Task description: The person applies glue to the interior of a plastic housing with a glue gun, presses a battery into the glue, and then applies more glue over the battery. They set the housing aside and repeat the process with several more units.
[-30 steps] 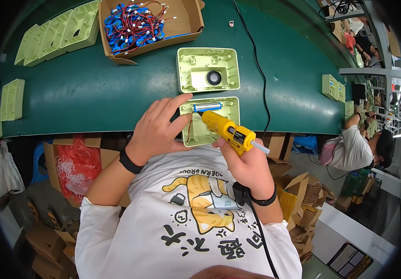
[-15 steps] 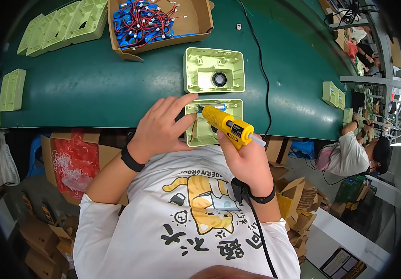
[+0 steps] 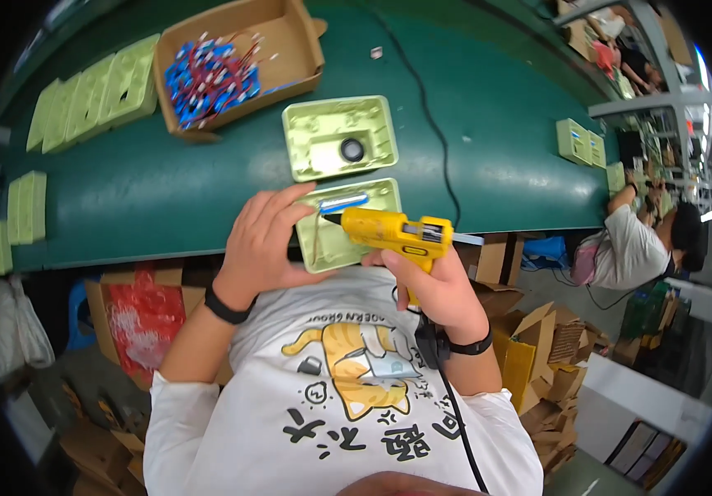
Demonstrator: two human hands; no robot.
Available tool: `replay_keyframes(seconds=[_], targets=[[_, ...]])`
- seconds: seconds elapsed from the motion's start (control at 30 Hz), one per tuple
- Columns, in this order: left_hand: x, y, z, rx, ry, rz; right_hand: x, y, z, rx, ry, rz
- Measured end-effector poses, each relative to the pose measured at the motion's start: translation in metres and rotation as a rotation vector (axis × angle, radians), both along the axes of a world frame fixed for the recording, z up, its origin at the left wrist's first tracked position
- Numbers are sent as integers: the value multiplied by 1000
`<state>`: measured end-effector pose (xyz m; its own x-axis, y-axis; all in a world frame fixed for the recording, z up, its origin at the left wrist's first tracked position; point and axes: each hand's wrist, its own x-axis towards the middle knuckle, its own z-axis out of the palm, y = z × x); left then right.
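In my right hand (image 3: 448,296) is a yellow hot glue gun (image 3: 381,227), a glue stick jutting from its back end. Its dark nozzle points left, over a light green plastic casing (image 3: 390,197) at the table's near edge. Inside that casing, along its far wall, lies a blue cylindrical battery (image 3: 345,203); the nozzle is just below its left end. My left hand (image 3: 261,248) grips the casing's left side, fingers at the far corner and thumb at the near one. Directly beyond stands a second green casing (image 3: 314,139) with a round black speaker (image 3: 352,150).
A cardboard box (image 3: 290,58) of blue batteries with red and black wires stands far left. Green casings (image 3: 128,83) line the left side; others (image 3: 577,142) sit right. A black cable (image 3: 434,124) crosses the table. Another person (image 3: 628,256) sits at the right.
The glue gun has swung to a more level pose, its nozzle now lower beside the battery's left end. My left hand keeps the casing. The whole view has turned somewhat.
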<state>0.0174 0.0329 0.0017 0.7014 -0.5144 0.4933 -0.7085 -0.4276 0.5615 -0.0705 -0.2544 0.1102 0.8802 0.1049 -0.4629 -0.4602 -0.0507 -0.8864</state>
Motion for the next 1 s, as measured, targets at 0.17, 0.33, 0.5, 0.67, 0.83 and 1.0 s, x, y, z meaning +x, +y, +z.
replay_keyframes(seconds=[0.17,0.33,0.5,0.67,0.83,1.0], targets=[[10,-39,22,-236,218,-198,-33,-48,-6,690,-313,-234],[31,-167,22,-205,250,-235,-67,-55,-16,753,-431,-282],[36,-259,22,-266,309,-219,-86,-59,-27,744,-403,-348],[49,-195,31,-87,-63,-70,-99,-80,-44,733,-522,-466],[38,-85,31,289,-186,288,-83,-79,-58,791,-540,-486],[4,-35,19,228,-183,176,-38,-54,-42,566,-371,-270]])
